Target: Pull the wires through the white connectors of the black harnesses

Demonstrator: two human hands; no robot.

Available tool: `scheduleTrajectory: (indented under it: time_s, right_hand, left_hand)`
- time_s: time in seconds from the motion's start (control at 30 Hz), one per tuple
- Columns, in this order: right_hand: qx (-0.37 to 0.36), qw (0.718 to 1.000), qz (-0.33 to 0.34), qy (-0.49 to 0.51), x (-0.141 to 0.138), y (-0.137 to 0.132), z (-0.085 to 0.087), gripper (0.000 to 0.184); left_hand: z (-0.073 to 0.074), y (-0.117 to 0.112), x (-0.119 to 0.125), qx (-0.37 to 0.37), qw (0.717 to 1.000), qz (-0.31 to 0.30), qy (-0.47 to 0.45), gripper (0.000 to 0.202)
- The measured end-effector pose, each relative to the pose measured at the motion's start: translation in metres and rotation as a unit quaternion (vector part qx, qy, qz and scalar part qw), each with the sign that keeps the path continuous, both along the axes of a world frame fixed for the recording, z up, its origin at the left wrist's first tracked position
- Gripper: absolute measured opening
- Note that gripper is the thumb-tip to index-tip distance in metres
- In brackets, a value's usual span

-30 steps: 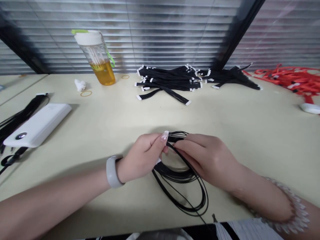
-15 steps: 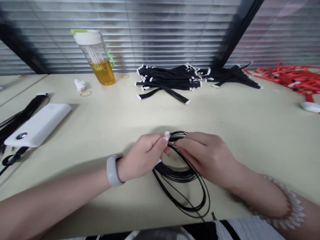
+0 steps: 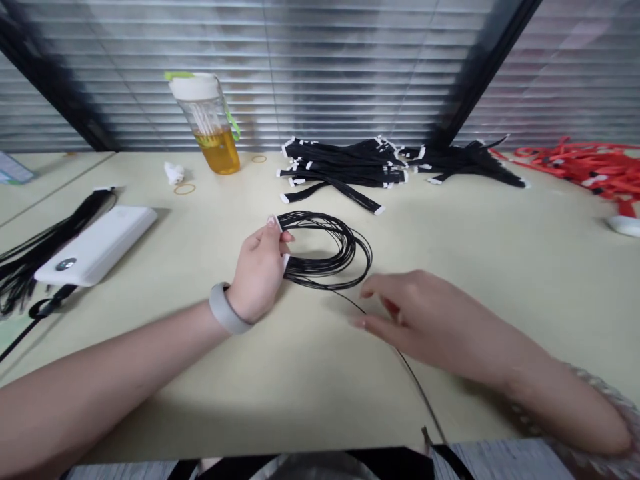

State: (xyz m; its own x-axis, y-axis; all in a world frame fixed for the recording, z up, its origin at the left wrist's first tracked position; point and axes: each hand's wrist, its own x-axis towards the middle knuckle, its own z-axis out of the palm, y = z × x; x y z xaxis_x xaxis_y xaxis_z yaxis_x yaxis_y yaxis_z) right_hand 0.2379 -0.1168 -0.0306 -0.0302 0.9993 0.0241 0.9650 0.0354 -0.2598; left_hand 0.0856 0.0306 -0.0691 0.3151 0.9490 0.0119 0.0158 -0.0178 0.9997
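Observation:
My left hand [image 3: 260, 273] pinches the left side of a coil of thin black cord [image 3: 345, 250], holding it a little above the pale table [image 3: 500, 253]. A white tag shows at my fingertips. One loose strand [image 3: 420, 393] trails from the coil toward the table's near edge. My right hand [image 3: 425, 320] hovers to the right of that strand, below the coil, fingers loosely apart and holding nothing. A grey band sits on my left wrist and a beaded bracelet on my right.
A pile of black straps with white ends [image 3: 350, 167] lies at the back. Red straps [image 3: 585, 167] lie at the far right. A bottle of yellow liquid [image 3: 213, 127], a white power bank [image 3: 97, 243], black cords [image 3: 40, 247] and rubber bands [image 3: 184, 189] occupy the left.
My left hand has carried the coil forward and left, away from me. My right hand has let go of the cord and dropped back to the right.

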Motion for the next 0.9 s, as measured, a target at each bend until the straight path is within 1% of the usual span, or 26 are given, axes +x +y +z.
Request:
scheduleTrajectory:
  time_s: [0.03,0.07,0.17,0.27,0.33,0.4,0.43,0.47,0.5,0.53,0.57,0.6,0.63,0.67,0.7,0.73,0.8,0.83,0.87,0.9]
  right_hand:
    - [-0.029,1.000,0.006,-0.006,-0.003,0.000,-0.002,0.018]
    - [-0.041,0.999,0.003,-0.024,-0.005,0.001,-0.006,0.017]
    - [-0.015,0.992,-0.032,-0.122,-0.008,0.005,-0.015,0.014]
    - [-0.005,0.975,-0.058,-0.214,0.004,0.006,-0.017,0.014]
    - [0.027,0.963,-0.101,-0.247,0.019,0.004,-0.011,0.015]
    - [0.126,0.952,-0.165,-0.226,0.034,0.002,0.000,0.017]
    - [0.175,0.947,-0.190,-0.192,0.039,0.000,0.006,0.019]
    - [0.220,0.945,-0.207,-0.127,0.042,-0.001,0.012,0.020]
    - [0.257,0.941,-0.219,-0.027,0.043,-0.002,0.018,0.023]
    - [0.290,0.927,-0.221,0.090,0.041,-0.003,0.022,0.025]
    - [0.321,0.898,-0.211,0.212,0.038,-0.003,0.026,0.023]
    - [0.349,0.860,-0.198,0.315,0.034,-0.003,0.028,0.020]
    - [0.366,0.826,-0.183,0.387,0.029,-0.003,0.028,0.018]
    - [0.368,0.808,-0.169,0.427,0.025,-0.003,0.026,0.019]
    - [0.352,0.812,-0.156,0.439,0.022,-0.003,0.023,0.021]
    - [0.314,0.834,-0.138,0.431,0.019,-0.002,0.019,0.028]
    - [0.211,0.895,-0.104,0.379,0.015,0.000,0.009,0.045]
    - [0.174,0.919,-0.088,0.343,0.013,0.001,0.005,0.045]
    - [0.151,0.937,-0.073,0.308,0.011,0.002,0.001,0.037]
    - [0.144,0.948,-0.058,0.279,0.008,0.003,-0.002,0.026]
  left_hand:
    - [0.000,0.000,0.000,0.007,1.000,-0.004,0.002,0.040]
    - [0.000,-0.001,0.000,0.017,1.000,-0.007,0.006,0.040]
    - [-0.001,-0.004,-0.001,0.031,0.999,-0.013,0.013,0.040]
    - [-0.002,-0.005,-0.002,0.031,0.999,-0.014,0.019,0.041]
    - [-0.002,-0.005,-0.002,0.033,0.999,-0.012,0.030,0.041]
    - [-0.001,-0.005,-0.001,0.035,0.999,-0.007,0.038,0.042]
    - [-0.001,-0.005,0.000,0.037,0.998,-0.006,0.040,0.042]
    - [0.000,-0.005,0.000,0.041,0.998,-0.007,0.041,0.042]
    - [0.000,-0.006,0.000,0.048,0.998,-0.007,0.043,0.043]
    - [0.000,-0.006,0.000,0.055,0.997,-0.011,0.046,0.043]
    - [0.000,-0.007,-0.001,0.064,0.997,-0.019,0.050,0.043]
    - [0.000,-0.008,-0.001,0.073,0.995,-0.032,0.056,0.043]
    - [0.000,-0.010,-0.002,0.082,0.994,-0.048,0.063,0.043]
    - [-0.001,-0.011,-0.003,0.091,0.991,-0.069,0.068,0.044]
    - [-0.002,-0.013,-0.004,0.099,0.988,-0.093,0.071,0.044]
    - [-0.003,-0.015,-0.006,0.106,0.985,-0.119,0.073,0.045]
    - [-0.004,-0.020,-0.009,0.119,0.976,-0.166,0.072,0.047]
    - [-0.005,-0.023,-0.010,0.125,0.972,-0.186,0.071,0.047]
    - [-0.005,-0.025,-0.011,0.132,0.967,-0.204,0.073,0.047]
    - [-0.005,-0.027,-0.012,0.139,0.963,-0.218,0.076,0.047]
